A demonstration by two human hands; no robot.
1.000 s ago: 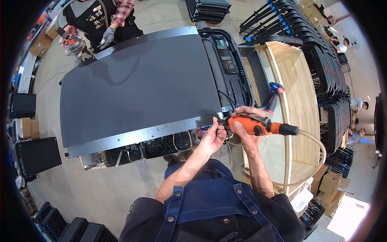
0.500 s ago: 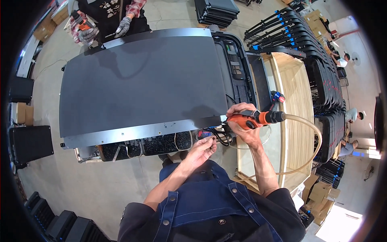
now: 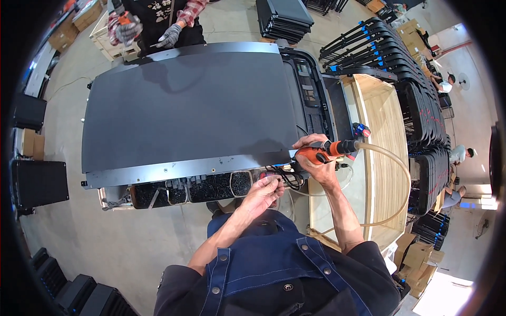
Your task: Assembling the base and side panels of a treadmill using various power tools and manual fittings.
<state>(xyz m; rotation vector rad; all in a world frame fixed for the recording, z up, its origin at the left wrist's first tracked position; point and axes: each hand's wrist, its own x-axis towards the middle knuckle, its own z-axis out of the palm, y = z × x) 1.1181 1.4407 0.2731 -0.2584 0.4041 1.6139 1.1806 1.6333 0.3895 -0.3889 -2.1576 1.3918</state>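
My right hand (image 3: pixel 318 156) grips an orange and black power screwdriver (image 3: pixel 314 155) with a clear hose (image 3: pixel 394 156) trailing from its back end. Its front end is at the near right corner of a long dark treadmill (image 3: pixel 195 105), by the end of the silver side rail (image 3: pixel 195 167). My left hand (image 3: pixel 265 194) is closed in a pinch below that corner, next to a coil of black cable (image 3: pixel 290 178); whatever the fingertips hold is too small to make out. Under the rail sit black bins of dark screws (image 3: pixel 211 190).
Across the treadmill a co-worker's gloved hand (image 3: pixel 126 32) holds another orange power tool. To the right stands an open wooden crate (image 3: pixel 387 110) with a blue and red tool (image 3: pixel 361 130) by its edge. Black frames (image 3: pixel 369 50) are stacked beyond it; dark panels (image 3: pixel 284 18) are piled behind.
The co-worker's tool has been raised a little and that person has shifted right. My hands stay nearly in place; the hose has swung slightly left.
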